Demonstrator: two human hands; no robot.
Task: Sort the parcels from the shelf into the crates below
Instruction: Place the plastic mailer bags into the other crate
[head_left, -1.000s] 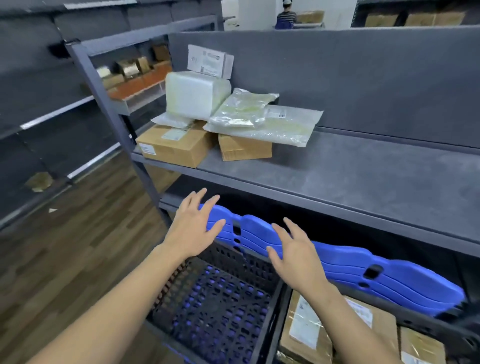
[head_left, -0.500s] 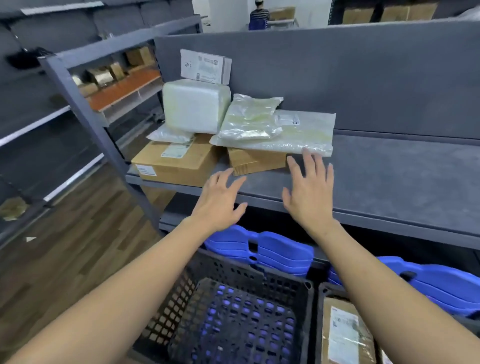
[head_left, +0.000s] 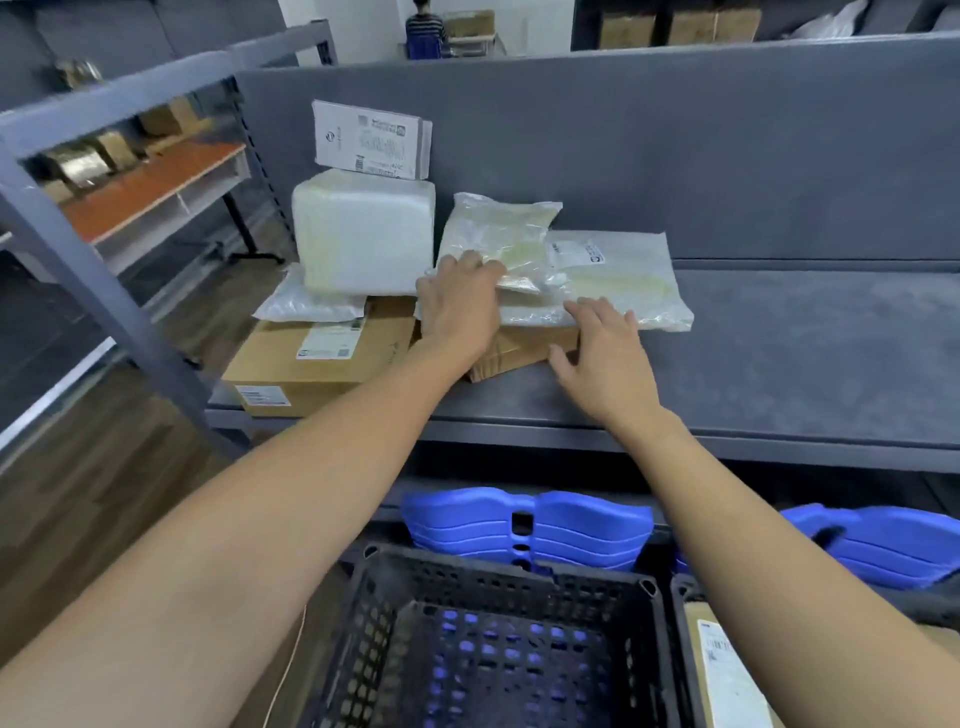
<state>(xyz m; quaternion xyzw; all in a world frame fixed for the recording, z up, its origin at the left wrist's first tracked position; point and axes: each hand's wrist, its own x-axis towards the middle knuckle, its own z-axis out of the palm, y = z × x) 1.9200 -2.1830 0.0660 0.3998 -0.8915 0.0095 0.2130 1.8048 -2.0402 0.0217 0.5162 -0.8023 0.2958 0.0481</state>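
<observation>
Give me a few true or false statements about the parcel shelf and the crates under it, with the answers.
1. Both the left hand and the right hand are at the parcel pile on the shelf. True.
2. The black crate under the left arm already holds a parcel. False: no parcel shows in it.
3. The flat clear mailer lies on a small cardboard box. True.
4. The right hand is on the large cardboard box. False: that box sits at the pile's left, and the right hand rests at the mailer's front edge.
</observation>
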